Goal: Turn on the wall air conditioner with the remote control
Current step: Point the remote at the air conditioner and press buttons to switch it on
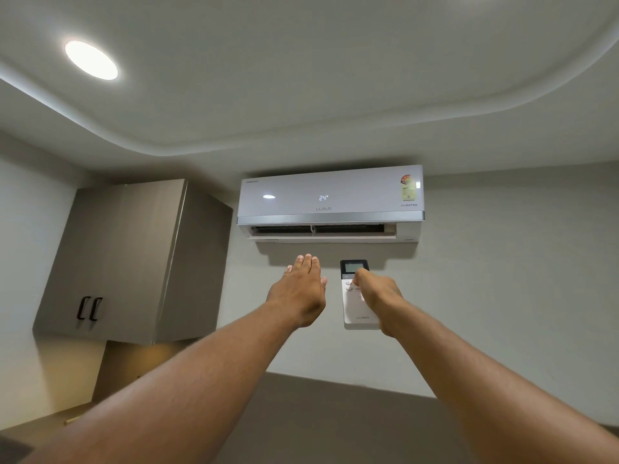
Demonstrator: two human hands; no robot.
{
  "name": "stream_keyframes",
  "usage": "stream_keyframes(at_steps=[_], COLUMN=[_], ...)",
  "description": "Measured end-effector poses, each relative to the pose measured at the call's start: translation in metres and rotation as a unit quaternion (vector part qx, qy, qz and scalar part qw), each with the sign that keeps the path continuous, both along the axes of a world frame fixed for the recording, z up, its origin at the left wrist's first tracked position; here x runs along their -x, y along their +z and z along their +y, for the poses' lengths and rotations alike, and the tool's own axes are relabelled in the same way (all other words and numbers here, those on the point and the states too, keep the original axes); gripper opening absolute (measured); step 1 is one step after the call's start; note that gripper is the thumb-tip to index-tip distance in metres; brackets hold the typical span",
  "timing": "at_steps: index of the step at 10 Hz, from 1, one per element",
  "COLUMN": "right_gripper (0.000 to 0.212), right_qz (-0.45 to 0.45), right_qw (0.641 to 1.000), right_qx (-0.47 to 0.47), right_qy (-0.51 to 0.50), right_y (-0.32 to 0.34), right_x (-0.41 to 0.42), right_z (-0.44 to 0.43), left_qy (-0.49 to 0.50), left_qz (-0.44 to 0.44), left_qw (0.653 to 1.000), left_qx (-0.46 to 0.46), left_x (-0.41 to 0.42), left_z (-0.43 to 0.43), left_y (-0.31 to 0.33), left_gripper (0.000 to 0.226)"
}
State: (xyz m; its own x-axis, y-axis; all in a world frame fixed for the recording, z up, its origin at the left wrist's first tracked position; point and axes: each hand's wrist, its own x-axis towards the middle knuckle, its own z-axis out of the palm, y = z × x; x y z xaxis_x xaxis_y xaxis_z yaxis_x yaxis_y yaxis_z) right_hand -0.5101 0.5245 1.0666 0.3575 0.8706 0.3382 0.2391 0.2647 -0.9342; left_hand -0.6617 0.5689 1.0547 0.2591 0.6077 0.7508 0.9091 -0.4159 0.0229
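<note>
The white wall air conditioner [330,199] hangs high on the wall, its front panel lit with "24" and its lower flap open. My right hand [376,293] holds a white remote control [355,309] upright just below the unit, with its dark screen on top and my thumb on the upper buttons. My left hand [301,289] is raised beside the remote on its left, palm turned away, fingers stretched out together under the unit's vent and holding nothing.
A grey wall cabinet [134,259] with two dark handles hangs to the left of the unit. A round ceiling light [91,60] glows at the upper left. A darker wall band runs along the bottom.
</note>
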Motion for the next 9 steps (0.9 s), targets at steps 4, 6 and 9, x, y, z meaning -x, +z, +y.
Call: stream_keyframes(at_steps=[4,6,9], right_gripper=[0.013,0.008,0.013], right_qz=[-0.005,-0.014,-0.012], right_qw=[1.000,1.000,1.000], right_qx=[0.003,0.000,-0.003], right_qy=[-0.003,-0.007,0.009], right_y=[-0.0054,-0.0036,-0.0040], right_x=[-0.0084,-0.0100,-0.0051], right_z=[0.0038,0.0022,0.0025], left_qy=[-0.005,-0.003,-0.002], left_qz=[-0.003,-0.003,-0.003], left_qw=[1.000,1.000,1.000], left_qx=[0.006,0.001,0.002], left_x=[-0.0040,-0.0036,-0.0012], left_z=[0.0022,0.0008,-0.0011], left_y=[-0.0052,-0.0027,-0.0013], left_gripper=[0.059,0.059,0.058])
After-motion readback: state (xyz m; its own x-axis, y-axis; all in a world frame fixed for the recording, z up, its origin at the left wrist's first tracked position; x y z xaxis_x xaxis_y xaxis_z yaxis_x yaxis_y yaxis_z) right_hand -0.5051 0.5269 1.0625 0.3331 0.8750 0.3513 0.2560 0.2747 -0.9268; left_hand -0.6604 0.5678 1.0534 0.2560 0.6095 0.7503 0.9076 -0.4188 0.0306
